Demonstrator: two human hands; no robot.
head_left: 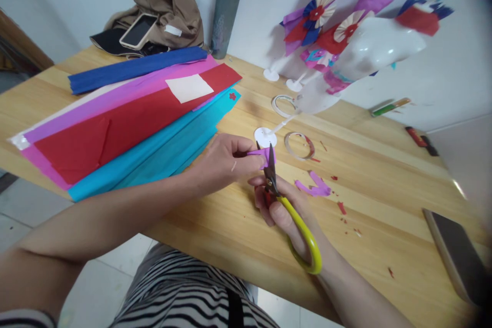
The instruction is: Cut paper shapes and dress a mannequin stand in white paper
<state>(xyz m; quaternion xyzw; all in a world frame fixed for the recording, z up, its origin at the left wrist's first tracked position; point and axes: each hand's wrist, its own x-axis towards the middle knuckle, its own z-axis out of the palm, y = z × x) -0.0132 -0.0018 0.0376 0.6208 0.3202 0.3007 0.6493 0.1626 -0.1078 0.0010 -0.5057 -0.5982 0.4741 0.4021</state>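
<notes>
My left hand (226,159) pinches a small piece of purple crepe paper (270,154) between thumb and fingers. The fingers of my right hand (286,205) are wrapped round a pair of scissors (307,236) with yellow handles. The dark blades are parted, with the purple paper between them. Something red shows at the fingers of my right hand, too hidden to name. On the table (230,225) to the right lie purple paper offcuts (315,184) and several small red scraps (342,208).
Folded sheets of red paper (126,133), blue and purple paper lie at left. Behind are a cap (161,0), a phone (139,31) and a thermos (228,10). White mannequin torsos (378,43) in paper outfits stand at back right, near two tape rolls (300,146). Another phone (453,251) lies right.
</notes>
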